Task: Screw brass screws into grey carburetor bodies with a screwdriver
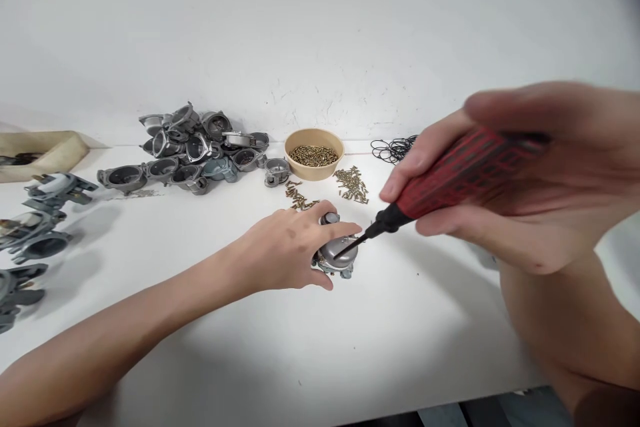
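My left hand (295, 247) grips a grey metal carburetor (345, 250) on the white table, fingers and thumb round its sides. The rounded float bowl on the carburetor faces up. In my right hand (530, 213) is a screwdriver (450, 177) with a red and black handle, held close to the camera. Its thin dark shaft slants down to the left, and the tip appears over the bowl's left edge; whether it touches a screw I cannot tell. Part of the carburetor is hidden beneath my left fingers.
Behind stands a tan bowl (314, 170) of brass screws, with loose screws (351, 185) beside it. Several grey float bowls (187, 160) are piled to its left. Black rubber rings (393, 149) lie right of it. Several carburetors (43, 243) and a cream tray (65, 150) are at far left.
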A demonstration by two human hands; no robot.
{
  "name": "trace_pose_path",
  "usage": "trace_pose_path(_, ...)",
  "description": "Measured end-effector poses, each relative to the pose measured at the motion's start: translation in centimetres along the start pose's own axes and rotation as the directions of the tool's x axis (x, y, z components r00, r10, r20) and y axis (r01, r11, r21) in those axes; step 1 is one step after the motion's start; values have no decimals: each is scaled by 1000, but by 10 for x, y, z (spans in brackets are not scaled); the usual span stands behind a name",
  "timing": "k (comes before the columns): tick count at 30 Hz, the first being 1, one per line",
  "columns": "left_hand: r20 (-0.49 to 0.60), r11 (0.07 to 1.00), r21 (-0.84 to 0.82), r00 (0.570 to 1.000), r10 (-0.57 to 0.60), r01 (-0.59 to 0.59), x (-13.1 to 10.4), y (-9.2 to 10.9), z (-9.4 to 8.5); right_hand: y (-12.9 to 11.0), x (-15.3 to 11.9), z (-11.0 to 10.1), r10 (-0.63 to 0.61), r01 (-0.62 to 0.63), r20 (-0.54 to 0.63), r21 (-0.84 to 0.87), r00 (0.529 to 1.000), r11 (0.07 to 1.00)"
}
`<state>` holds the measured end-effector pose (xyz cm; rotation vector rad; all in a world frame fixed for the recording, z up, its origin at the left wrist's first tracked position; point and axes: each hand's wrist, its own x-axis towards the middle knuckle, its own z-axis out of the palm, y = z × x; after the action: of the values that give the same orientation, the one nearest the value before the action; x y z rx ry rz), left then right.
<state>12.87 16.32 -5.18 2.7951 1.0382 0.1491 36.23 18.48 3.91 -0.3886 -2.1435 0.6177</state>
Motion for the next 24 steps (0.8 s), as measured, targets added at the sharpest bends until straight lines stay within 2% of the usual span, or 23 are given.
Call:
trace_pose_path(2,4,1000,-27,1000,-7,7,1,0,-1,0,-3,6,62,-65,93,39,994,997)
trace_pose_path(7,60,997,-61,997,-38,42,2,3,-4,-2,-9,18,50,-45,-37,138,998,989)
trace_pose_path(10,75,999,-10,997,-36,37,2,4,-6,-2,-11,20,156,-153,-18,115,988,981)
trace_pose_path(11,72,1000,14,997,-25,24,2,4,-7,-2,-12,21,158,-156,-7,108,987,982)
trace_pose_path(15,45,997,58,998,44,-46,1,4,-7,3,-9,24,8,-10,17,125,1000,992)
trace_pose_path(19,84,999,31,996,7,-10,2,4,-8,5,-6,26,47,-53,86,72,995,996)
trace_pose_path(21,115,1000,16,993,-13,11,2,4,-8,3,-5,24,30,-36,108,54,994,998)
trace_pose_path(24,87,1000,9,996,13,-14,2,3,-6,-3,0,16,8,-8,177,0,984,1000)
